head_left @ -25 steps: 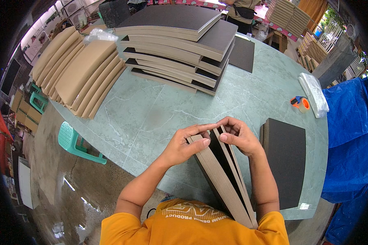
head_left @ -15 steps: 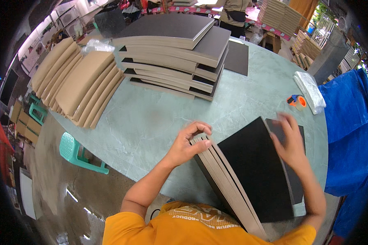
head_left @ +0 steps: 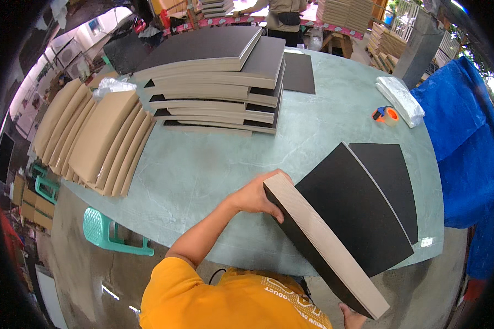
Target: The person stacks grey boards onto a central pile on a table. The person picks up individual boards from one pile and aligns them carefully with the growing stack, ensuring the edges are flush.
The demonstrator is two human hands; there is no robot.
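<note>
My left hand [head_left: 256,195] grips the far corner of a thick bundle of black-faced boards [head_left: 340,230] with pale edges, tilted over the near edge of the green table [head_left: 203,164]. My right hand [head_left: 352,317] is just visible at the bottom edge, holding the bundle's near corner from below. To the right of the bundle, a flat stack of black boards [head_left: 388,175] lies on the table, partly hidden by it.
A tall uneven pile of black-topped boards [head_left: 219,77] stands at the table's far side, with one loose black sheet [head_left: 298,72] beside it. Tan curved boards [head_left: 93,137] lean at the left. An orange tape roll [head_left: 387,114], white packet [head_left: 399,98], blue tarp [head_left: 466,142], green stool [head_left: 112,236] nearby.
The boards that stood fanned open between my hands are now closed into one bundle. My right hand has dropped from the far right edge to the bundle's near corner.
</note>
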